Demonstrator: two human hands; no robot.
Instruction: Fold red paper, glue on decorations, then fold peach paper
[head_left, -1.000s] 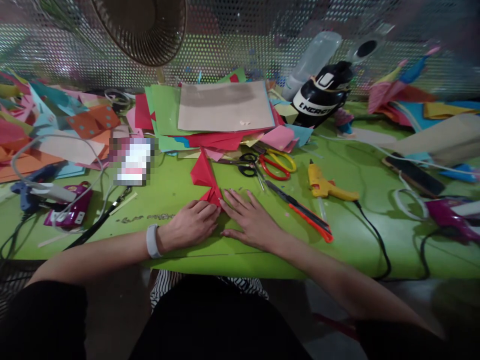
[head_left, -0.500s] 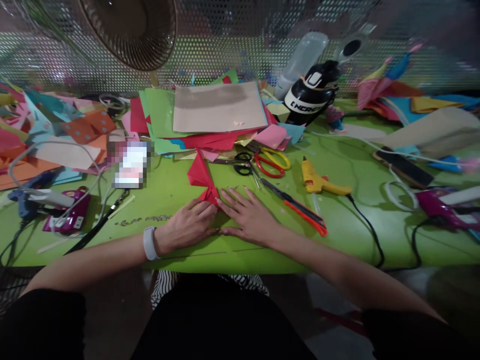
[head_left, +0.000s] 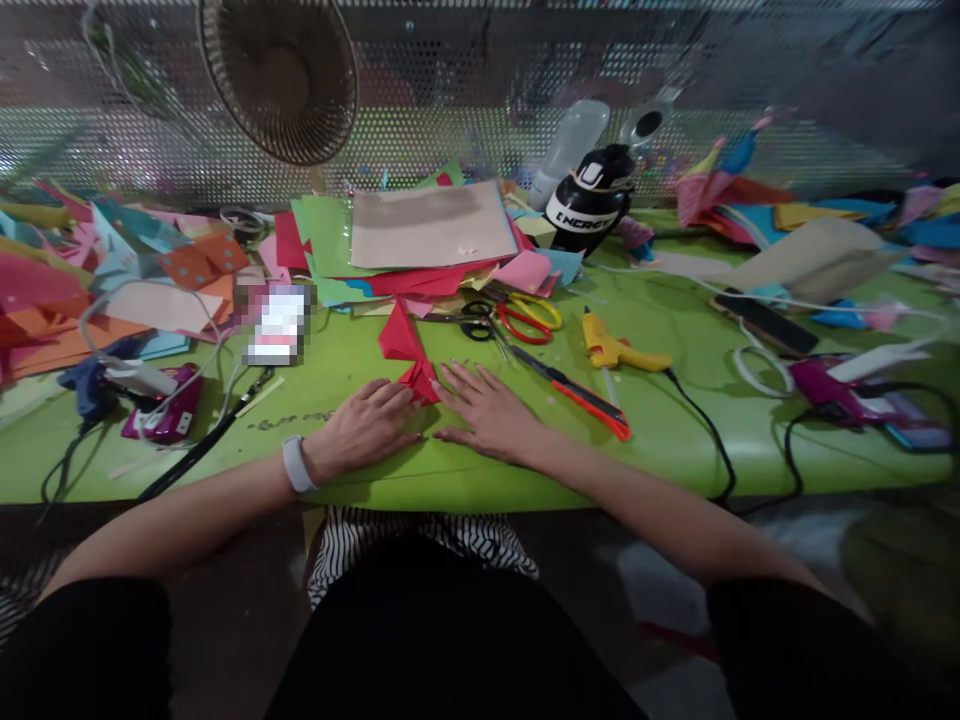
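Observation:
A folded piece of red paper (head_left: 400, 335) lies on the green table between my hands, its lower end creased into small pointed folds. My left hand (head_left: 364, 428), with a pale band at the wrist, rests palm down with its fingertips at the left side of these folds. The fingers lie fairly flat, thumb apart. My right hand (head_left: 486, 412) lies flat and spread, its fingertips at the paper's right edge. Beyond it are black-handled scissors (head_left: 478, 322), red-handled scissors (head_left: 526, 325) and a utility knife (head_left: 574, 392) with red on its grip.
A yellow glue gun (head_left: 616, 350) with a cord lies to the right. A phone (head_left: 279, 325) and a blue glue gun (head_left: 97, 385) are on the left. Behind stand stacked paper sheets (head_left: 431, 228), a black bottle (head_left: 589, 205) and a fan (head_left: 281, 85). A purple power strip (head_left: 836, 390) sits far right.
The camera view has shifted, with more of the fan showing. My left fingers have flattened from a more curled pose on the red paper's folds. My right hand stays spread beside it.

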